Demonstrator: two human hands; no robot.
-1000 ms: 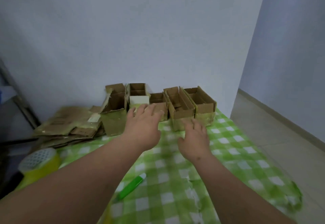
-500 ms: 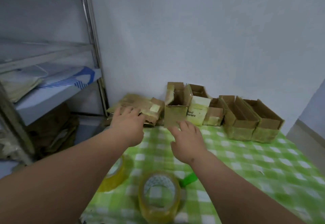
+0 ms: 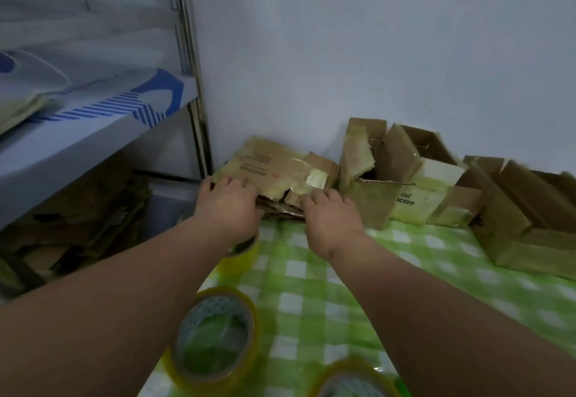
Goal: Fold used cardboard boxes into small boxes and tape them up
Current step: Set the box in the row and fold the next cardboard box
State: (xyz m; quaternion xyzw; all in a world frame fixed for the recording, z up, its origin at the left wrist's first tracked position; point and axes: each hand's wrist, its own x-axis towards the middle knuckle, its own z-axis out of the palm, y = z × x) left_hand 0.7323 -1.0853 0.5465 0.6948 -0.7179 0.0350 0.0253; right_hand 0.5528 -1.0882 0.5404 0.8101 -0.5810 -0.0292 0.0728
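Both hands [image 3: 229, 206] [image 3: 330, 219] advanced onto flattened cardboard stack [image 3: 277, 169], fingers [image 3: 311, 198] touching its near edge

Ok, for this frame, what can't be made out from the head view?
- Fingers of the left hand and right hand: the backs of the hands hide whether they grip the flattened cardboard stack or only rest on it.
- Third tape roll: cut off by the bottom edge.
- Tape roll behind the left wrist: mostly hidden.
- Box label: only partly readable.

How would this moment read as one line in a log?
step: picking next cardboard | both hands on flattened cardboard stack | tape rolls unused
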